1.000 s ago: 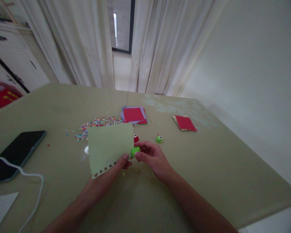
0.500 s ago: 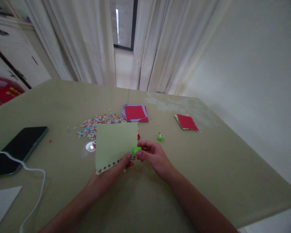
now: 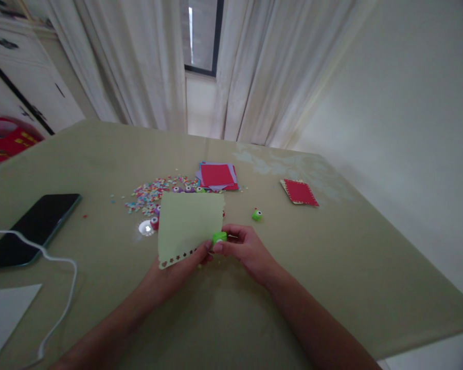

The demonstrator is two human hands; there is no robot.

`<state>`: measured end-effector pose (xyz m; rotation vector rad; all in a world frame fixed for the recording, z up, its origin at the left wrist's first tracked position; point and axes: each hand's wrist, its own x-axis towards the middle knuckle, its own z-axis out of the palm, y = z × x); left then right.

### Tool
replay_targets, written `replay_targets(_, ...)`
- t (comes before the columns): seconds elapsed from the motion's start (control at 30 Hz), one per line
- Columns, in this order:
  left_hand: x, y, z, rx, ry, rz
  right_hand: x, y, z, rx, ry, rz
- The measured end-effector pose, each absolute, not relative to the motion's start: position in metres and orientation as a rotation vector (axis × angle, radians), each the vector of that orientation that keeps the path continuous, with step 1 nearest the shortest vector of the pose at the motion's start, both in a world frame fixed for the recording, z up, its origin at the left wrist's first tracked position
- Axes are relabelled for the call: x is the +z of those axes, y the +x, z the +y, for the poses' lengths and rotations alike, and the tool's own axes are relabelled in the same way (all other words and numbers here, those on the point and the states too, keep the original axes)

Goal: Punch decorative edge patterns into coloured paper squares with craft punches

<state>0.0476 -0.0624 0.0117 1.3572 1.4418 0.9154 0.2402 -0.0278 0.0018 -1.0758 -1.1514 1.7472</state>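
Observation:
My left hand (image 3: 195,259) pinches the lower edge of a pale yellow-green paper sheet (image 3: 191,223), held up over the table. A row of small star and heart holes runs along that lower edge. At the sheet's lower right corner, my right hand (image 3: 245,252) is closed on a small green craft punch (image 3: 219,237), which sits at the paper's edge. Another green punch with an eye (image 3: 257,215) stands on the table to the right. Behind the sheet, partly hidden, are several purple, red and green punches (image 3: 190,189).
Colourful paper confetti (image 3: 150,195) lies behind the sheet on the left. Beyond it is a stack of red and purple paper (image 3: 217,176); punched red sheets (image 3: 300,192) lie at right. A black phone (image 3: 31,231), white cable (image 3: 75,272) and white paper (image 3: 10,318) occupy the left side.
The view has shifted slightly, so things on the table appear a little to the right and higher. Both hands keep hold of the sheet and the green punch at its corner.

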Motion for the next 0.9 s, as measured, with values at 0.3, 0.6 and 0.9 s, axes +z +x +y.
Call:
replay_targets(0.3,-0.007,0.05,-0.061,0.914,1.267,1.427,-0.008,0.238,-0.027,1.793,-1.092,-1.039)
replay_targets(0.6,-0.009,0.051,-0.06,0.952,1.341,1.425,-0.007,0.234,-0.029,1.82,-1.108,-0.947)
replay_targets(0.9,-0.02,0.048,-0.062,0.973,1.35,1.352,-0.018,0.234,-0.027,1.759,-1.102,-1.011)
